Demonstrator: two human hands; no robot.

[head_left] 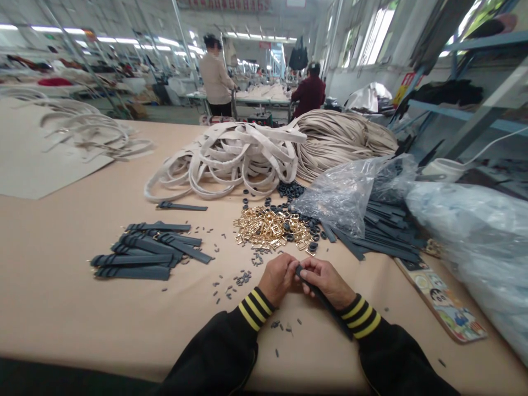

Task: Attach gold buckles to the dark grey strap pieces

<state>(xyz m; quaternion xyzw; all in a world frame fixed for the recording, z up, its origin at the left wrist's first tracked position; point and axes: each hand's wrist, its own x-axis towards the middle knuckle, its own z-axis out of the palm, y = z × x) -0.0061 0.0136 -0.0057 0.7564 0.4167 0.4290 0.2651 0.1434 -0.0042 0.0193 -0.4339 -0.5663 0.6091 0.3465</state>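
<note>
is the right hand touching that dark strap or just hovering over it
Touching. The head view shows the right hand pinching the end of the dark narrow strap, fingers wrapped on it, with the left hand closed against the same end.

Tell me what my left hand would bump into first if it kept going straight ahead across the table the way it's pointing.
Probably the pile of gold buckles, straight beyond the left hand; a few small dark bits lie between, though depth is uncertain.
</note>
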